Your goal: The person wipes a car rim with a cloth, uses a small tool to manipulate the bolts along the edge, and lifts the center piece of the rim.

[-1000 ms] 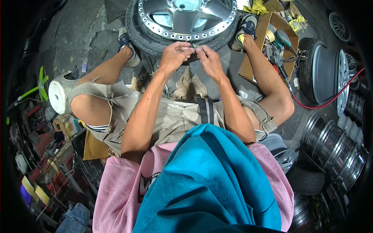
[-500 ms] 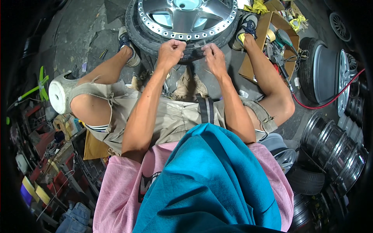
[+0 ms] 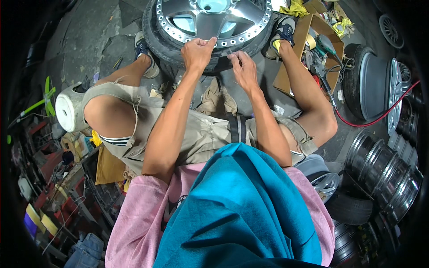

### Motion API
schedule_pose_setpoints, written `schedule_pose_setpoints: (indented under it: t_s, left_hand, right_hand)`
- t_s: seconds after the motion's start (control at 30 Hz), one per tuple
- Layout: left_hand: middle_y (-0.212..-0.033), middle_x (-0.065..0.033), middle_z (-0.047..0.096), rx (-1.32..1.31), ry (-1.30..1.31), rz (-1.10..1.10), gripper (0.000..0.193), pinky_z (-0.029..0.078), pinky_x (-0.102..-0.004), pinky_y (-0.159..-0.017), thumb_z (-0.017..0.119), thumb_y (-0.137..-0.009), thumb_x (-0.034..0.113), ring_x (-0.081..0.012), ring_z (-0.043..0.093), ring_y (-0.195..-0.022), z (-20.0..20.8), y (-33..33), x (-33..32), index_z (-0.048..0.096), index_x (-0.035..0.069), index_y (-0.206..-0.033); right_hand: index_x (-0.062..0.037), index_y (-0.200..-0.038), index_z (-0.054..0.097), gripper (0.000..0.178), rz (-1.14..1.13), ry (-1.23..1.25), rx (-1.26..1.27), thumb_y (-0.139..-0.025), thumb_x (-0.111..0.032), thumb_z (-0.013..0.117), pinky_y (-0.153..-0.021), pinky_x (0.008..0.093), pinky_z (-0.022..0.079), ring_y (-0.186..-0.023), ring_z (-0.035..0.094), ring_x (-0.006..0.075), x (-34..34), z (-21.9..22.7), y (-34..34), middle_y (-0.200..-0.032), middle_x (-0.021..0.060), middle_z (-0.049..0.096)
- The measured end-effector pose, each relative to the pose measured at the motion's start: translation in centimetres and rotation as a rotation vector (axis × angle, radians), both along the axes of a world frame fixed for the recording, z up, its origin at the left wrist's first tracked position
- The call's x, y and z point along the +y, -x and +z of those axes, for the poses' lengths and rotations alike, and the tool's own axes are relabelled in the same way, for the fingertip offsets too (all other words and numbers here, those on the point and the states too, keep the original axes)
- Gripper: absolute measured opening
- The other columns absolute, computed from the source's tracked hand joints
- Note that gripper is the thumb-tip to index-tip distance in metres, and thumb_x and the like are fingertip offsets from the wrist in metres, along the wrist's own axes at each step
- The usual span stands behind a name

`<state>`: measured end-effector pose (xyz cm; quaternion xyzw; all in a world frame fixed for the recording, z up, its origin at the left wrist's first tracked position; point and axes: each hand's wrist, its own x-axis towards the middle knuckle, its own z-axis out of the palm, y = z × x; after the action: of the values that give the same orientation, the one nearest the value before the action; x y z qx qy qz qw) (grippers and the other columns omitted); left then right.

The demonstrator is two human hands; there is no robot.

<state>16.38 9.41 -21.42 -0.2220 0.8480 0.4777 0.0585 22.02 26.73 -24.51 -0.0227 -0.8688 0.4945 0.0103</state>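
Note:
A polished silver wheel rim (image 3: 210, 31) with a ring of small holes round its edge lies face up inside a black tire (image 3: 154, 40), at the top of the view. My left hand (image 3: 197, 54) is over the near edge of the rim. Its thumb and fingertips are pinched together by one of the holes, and whatever they hold is too small to make out. My right hand (image 3: 244, 69) is just to the right, in front of the tire's near side. Its fingers are closed on something small, thin and pale that I cannot name.
At the right, a cardboard box (image 3: 286, 73) holds a green power tool (image 3: 327, 43) and other tools. A red hose (image 3: 357, 124) runs past a standing wheel (image 3: 375, 85). Several chrome rims (image 3: 384, 174) are stacked lower right. A white drum-like stool (image 3: 67, 111) stands at the left, and a beige cloth (image 3: 216, 98) lies between my legs.
My left hand has moved forward and slightly right, from the tire's near side to the rim's holed edge. My right hand has drawn slightly back and left, still pinched.

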Motion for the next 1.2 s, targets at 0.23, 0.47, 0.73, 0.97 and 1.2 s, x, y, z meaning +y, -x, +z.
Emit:
schedule_pose_setpoints:
  t_s: [0.23,0.47,0.73,0.97,1.2]
  left_hand:
    - [-0.075,-0.0132,0.074,0.079,0.009,-0.007,0.032,0.056,-0.0393,-0.074,0.080,-0.075,0.033,-0.0271,0.071,-0.069,0.2,-0.2,0.2,0.075,0.001,-0.077]
    - [-0.071,-0.0108,0.072,0.088,-0.051,-0.038,0.031,0.054,-0.0353,-0.069,0.081,-0.073,0.028,-0.0213,0.067,-0.066,-0.3,-1.5,-0.9,0.070,-0.001,-0.076]
    - [-0.069,-0.0013,0.068,0.105,-0.034,-0.098,0.023,0.048,-0.0291,-0.060,0.081,-0.079,0.022,-0.0084,0.058,-0.064,-1.3,-3.5,-1.9,0.069,0.002,-0.076]
    - [-0.069,0.0000,0.067,-0.085,-0.314,-0.394,0.020,0.048,-0.0277,-0.057,0.082,-0.080,0.019,-0.0064,0.058,-0.062,-0.6,-8.0,0.4,0.071,0.005,-0.073]
    - [-0.071,-0.0053,0.068,-0.351,-0.482,-0.443,0.041,0.054,-0.0251,-0.056,0.087,-0.081,0.038,-0.0109,0.064,-0.060,1.0,-7.5,1.2,0.069,0.000,-0.081]
  right_hand:
    - [-0.0008,-0.100,0.070,0.028,-0.027,0.115,-0.033,-0.100,-0.027,0.061,-0.081,0.0420,0.051,-0.089,0.066,0.0343,-0.8,0.5,0.3,-0.093,0.0183,0.068]
    - [-0.0018,-0.098,0.074,0.036,-0.196,0.237,-0.249,-0.096,-0.037,0.071,-0.064,0.0364,0.046,-0.063,0.054,0.0178,-2.2,1.5,1.5,-0.067,0.0086,0.064]
    - [-0.0040,-0.091,0.076,0.031,-0.278,0.186,-0.172,-0.092,-0.035,0.075,-0.059,0.0352,0.042,-0.057,0.048,0.0128,-2.5,-0.4,2.2,-0.060,0.0034,0.057]
    - [0.0014,-0.101,0.077,0.032,-0.408,0.307,-0.170,-0.092,-0.029,0.075,-0.070,0.0320,0.048,-0.073,0.056,0.0117,-1.1,-1.7,3.9,-0.081,0.0039,0.071]
    - [-0.0025,-0.096,0.073,0.024,-0.478,0.458,-0.106,-0.094,-0.026,0.075,-0.052,0.0229,0.039,-0.059,0.051,0.0057,2.9,-2.4,6.7,-0.074,-0.0019,0.062]
